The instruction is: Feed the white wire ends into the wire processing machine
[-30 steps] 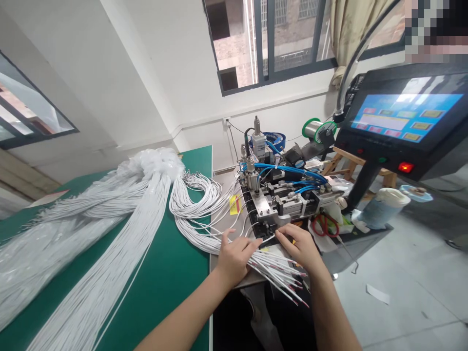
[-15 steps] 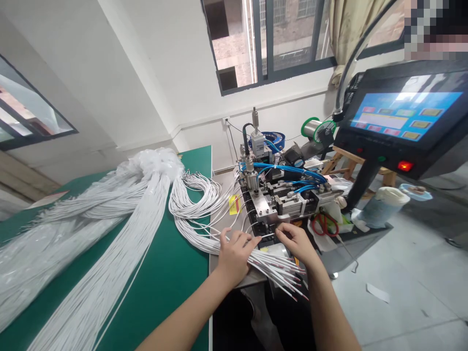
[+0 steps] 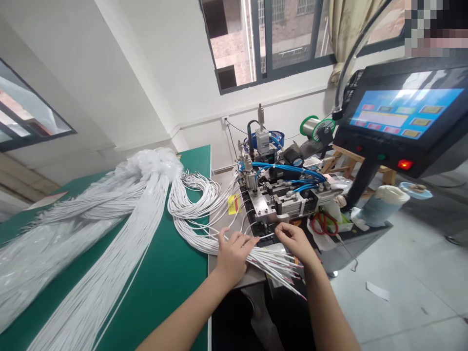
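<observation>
My left hand [image 3: 236, 253] rests over a bundle of thin white cables [image 3: 199, 239], its fingers closed around them. At its fingertips a single white cable [image 3: 266, 236] runs across to my right hand [image 3: 292, 240]. My right thumb and index finger pinch that cable's end at the front of a bench machine [image 3: 265, 209] with metal blocks and blue air hoses. Below my hands, the bundle's loose ends [image 3: 281, 273] fan out to the right, some with reddish tips. Several more white cables [image 3: 237, 204] lead into the machine's left side.
A green table [image 3: 157, 297] on the left bears long white cables [image 3: 120, 243] and clear plastic wrapping [image 3: 157, 163]. Right of the machine are red-handled scissors [image 3: 324, 224], a wire spool [image 3: 312, 127] and a lit touch screen [image 3: 405, 114] on a post.
An upright metal cylinder atop the machine has shifted slightly right. The bundle's loose ends have moved a little. Both hands stay in nearly the same place.
</observation>
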Tool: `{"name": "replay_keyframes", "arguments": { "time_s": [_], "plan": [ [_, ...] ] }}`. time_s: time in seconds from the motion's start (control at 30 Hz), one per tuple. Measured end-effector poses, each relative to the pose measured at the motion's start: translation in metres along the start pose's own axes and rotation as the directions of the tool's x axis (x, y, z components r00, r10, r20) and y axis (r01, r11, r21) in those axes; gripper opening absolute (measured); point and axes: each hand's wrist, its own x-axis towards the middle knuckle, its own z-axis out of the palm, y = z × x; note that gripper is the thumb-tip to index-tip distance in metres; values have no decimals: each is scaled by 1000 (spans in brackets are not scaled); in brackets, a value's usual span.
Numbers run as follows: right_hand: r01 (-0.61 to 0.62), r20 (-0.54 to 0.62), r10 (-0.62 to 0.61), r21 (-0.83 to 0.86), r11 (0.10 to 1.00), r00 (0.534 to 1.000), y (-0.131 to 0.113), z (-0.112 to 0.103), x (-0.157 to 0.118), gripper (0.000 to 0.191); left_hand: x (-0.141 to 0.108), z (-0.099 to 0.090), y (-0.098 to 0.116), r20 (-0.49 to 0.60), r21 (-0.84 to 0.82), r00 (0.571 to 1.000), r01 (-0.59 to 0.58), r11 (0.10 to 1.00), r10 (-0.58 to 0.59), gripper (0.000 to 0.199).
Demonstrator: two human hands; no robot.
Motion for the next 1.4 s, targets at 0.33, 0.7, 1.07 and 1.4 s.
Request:
{"name": "replay_keyframes", "arguments": {
  "time_s": [0.33, 0.7, 1.07, 1.4],
  "plan": [
    [-203, 43, 199, 242, 949, 979, 7, 6, 1, 28, 3, -3, 2, 29, -1, 999, 25, 1000, -25, 51],
    [-137, -85, 158, 215, 967, 984, 11, 2, -12, 40, 2, -6, 4, -59, 76, 995, 90, 993, -86, 33],
    [-40, 58, 32, 151, 988, 998, -22, -15, -32, 24, 1, -7, 3, -139, 13, 990, 36, 999, -34, 25],
    [147, 248, -156, 52, 988, 956, -33, -22, -34, 14, 1, -5, 3, -159, 4, 987, 30, 1000, -29, 21]
  ]
}}
